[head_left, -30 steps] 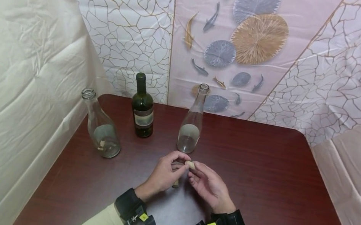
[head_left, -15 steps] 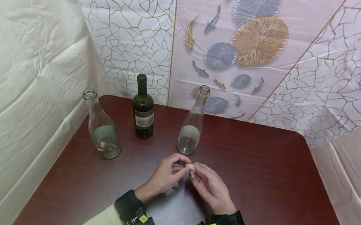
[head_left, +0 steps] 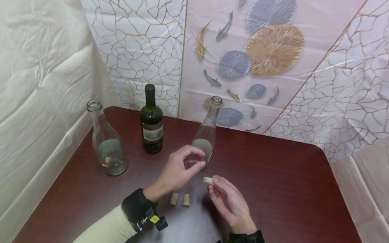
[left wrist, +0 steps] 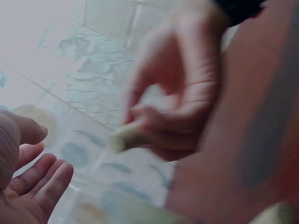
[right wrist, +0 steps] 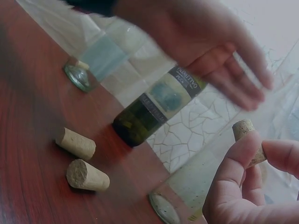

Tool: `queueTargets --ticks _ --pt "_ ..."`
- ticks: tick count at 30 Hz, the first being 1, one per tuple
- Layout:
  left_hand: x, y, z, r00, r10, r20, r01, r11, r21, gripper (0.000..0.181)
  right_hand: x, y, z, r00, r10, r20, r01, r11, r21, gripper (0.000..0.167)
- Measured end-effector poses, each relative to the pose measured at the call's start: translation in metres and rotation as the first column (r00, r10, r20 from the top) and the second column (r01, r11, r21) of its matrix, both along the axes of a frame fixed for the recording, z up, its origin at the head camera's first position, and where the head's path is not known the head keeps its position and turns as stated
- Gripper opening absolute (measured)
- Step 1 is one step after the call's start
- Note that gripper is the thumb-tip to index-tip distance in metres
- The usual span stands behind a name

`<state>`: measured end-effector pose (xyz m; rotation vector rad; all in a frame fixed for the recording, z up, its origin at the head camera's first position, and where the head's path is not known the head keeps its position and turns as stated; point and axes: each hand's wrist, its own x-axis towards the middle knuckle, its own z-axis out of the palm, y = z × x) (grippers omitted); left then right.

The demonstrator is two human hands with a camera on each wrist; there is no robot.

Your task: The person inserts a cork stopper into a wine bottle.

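My right hand (head_left: 231, 203) pinches a cork (head_left: 208, 180) between thumb and fingers, its free end pointing left. Nothing is in my left hand (head_left: 177, 169), which is raised with fingers loosely bent in front of a clear glass bottle (head_left: 211, 119). That hand hides part of the bottle's lower body; whether they touch, I cannot tell. Two more corks, a left one (head_left: 174, 198) and a right one (head_left: 186, 200), stand or lie side by side on the table below the left hand. The right wrist view shows both corks (right wrist: 77, 143) lying on their sides.
A dark green wine bottle (head_left: 153, 123) with a label stands behind, left of the clear one. Farther left is a second clear bottle (head_left: 106, 132) with a small pale piece inside. All are on the reddish-brown table (head_left: 281, 192), with patterned cloth (head_left: 148, 27) hanging behind it.
My left hand has let go of the pinched cork and moved up and left toward the middle clear bottle, uncovering the two corks on the table. The right hand keeps its cork, almost still.
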<state>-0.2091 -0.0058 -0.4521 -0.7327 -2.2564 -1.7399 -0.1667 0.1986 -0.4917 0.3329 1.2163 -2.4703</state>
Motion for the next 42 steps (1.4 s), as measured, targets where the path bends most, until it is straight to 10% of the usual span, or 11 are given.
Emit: queueTargets --ticks 8,14,30,42 --pt "-0.034 0.003 0.045 0.967 0.176 -0.186 -0.179 0.984 0.001 0.034 0.003 0.003 0.001 1.000 -0.013 0.020 0.012 0.998 0.056 0.003" --pt "-0.056 0.018 0.058 0.965 0.223 -0.137 -0.227 0.974 -0.008 0.058 0.002 0.003 0.007 0.999 -0.018 0.030 0.016 0.998 0.066 0.015" --pt "-0.081 0.035 0.056 0.974 0.226 -0.017 -0.226 0.974 0.006 0.047 -0.006 0.011 0.022 1.000 0.008 -0.027 -0.004 0.986 0.166 0.010" --pt "-0.084 0.036 0.043 0.970 0.227 -0.085 -0.225 0.974 0.030 0.043 -0.046 0.035 0.090 0.980 0.123 -0.155 -0.034 0.877 0.480 0.025"
